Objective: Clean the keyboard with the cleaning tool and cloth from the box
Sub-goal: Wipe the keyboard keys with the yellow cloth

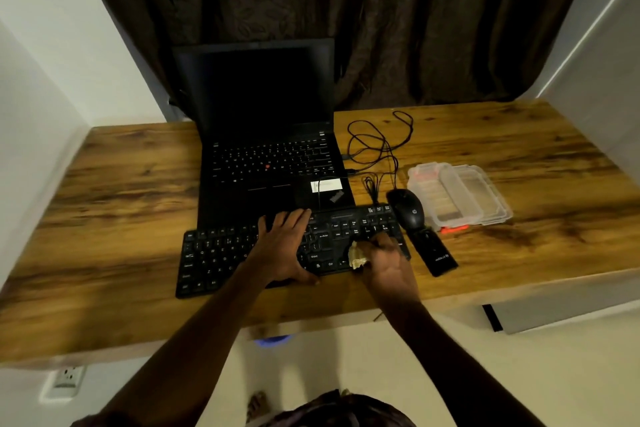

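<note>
While wiping right end of keyboard [214, 253], seems about midway tbh. Clutching cloth [356, 255] in right hand [391, 260], pressing down with flat, empty left hand [284, 246].

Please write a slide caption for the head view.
Left hand rests on the keyboard while the right hand holds a cloth against its keys.

The counter [121, 191] is warm brown with dark streaky wood grain. Keyboard [221, 253], laptop [266, 107] and mouse [407, 210] are black; the keys carry white legends, and the laptop has one red dot. The cloth [356, 255] is pale yellow. The box [460, 198], right of centre, is clear. The curtain [381, 10] across the top is dark brown with a faint leaf pattern.
</note>
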Tool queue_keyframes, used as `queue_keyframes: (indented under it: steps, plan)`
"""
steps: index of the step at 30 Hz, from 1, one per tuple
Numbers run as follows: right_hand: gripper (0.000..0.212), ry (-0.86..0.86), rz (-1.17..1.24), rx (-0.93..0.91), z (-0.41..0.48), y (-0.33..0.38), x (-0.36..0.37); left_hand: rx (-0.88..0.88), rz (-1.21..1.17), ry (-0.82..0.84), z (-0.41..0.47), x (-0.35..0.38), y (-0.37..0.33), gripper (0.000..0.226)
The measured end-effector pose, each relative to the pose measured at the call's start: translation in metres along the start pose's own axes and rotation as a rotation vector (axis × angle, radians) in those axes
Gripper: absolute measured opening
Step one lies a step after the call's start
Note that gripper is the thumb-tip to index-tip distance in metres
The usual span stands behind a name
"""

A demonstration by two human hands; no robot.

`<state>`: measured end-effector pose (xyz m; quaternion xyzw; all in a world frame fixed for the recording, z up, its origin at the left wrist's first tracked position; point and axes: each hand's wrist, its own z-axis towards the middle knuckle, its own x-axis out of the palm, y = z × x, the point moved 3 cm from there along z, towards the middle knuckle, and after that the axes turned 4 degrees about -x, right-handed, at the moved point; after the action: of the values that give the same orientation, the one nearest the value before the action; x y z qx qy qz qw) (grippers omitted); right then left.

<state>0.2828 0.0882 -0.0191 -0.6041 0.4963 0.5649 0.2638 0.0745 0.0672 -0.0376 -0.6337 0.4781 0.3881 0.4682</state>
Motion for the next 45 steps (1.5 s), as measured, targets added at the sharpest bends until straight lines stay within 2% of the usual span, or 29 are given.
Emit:
queue_keyframes:
  steps: [6,11,16,19,22,24,27,29,32,36,41,45]
  plan:
    - [0.053,-0.148,0.037,0.127,0.001,-0.039,-0.019,-0.007,0.037,0.02,0.003,0.0,-0.002,0.146]
    - [0.053,-0.075,-0.039,-0.007,0.005,-0.03,-0.009,-0.005,0.087,0.037,0.004,-0.001,-0.003,0.145]
    - [0.057,-0.199,-0.142,0.014,0.019,-0.055,-0.026,-0.017,0.093,0.057,0.004,-0.002,-0.005,0.145]
    - [0.06,-0.104,-0.148,0.001,0.024,-0.044,-0.024,-0.029,0.095,0.058,0.005,-0.002,-0.005,0.145]
    - [0.062,-0.011,-0.193,-0.099,0.023,-0.027,-0.011,-0.034,0.096,0.06,0.005,-0.002,-0.005,0.144]
    - [0.056,-0.015,-0.146,-0.059,0.028,-0.03,-0.012,-0.035,0.091,0.057,0.004,-0.002,-0.005,0.144]
    - [0.043,-0.079,-0.026,0.102,0.038,-0.046,-0.026,-0.038,0.086,0.06,0.004,-0.002,-0.005,0.144]
    - [0.036,-0.103,-0.028,0.139,0.042,-0.05,-0.032,-0.041,0.089,0.056,0.004,-0.002,-0.005,0.144]
    - [0.035,-0.097,-0.007,0.066,0.046,-0.033,-0.031,-0.044,0.095,0.058,0.005,-0.002,-0.004,0.146]
    - [0.038,0.008,0.019,-0.025,0.047,-0.003,-0.02,-0.053,0.087,0.053,0.004,-0.002,-0.006,0.145]
    - [0.035,-0.087,0.033,0.071,0.049,-0.022,-0.027,-0.042,0.086,0.049,0.004,-0.001,-0.004,0.146]
    - [0.034,-0.026,0.032,0.044,0.05,0.002,-0.028,-0.038,0.086,0.041,0.005,0.0,-0.003,0.146]
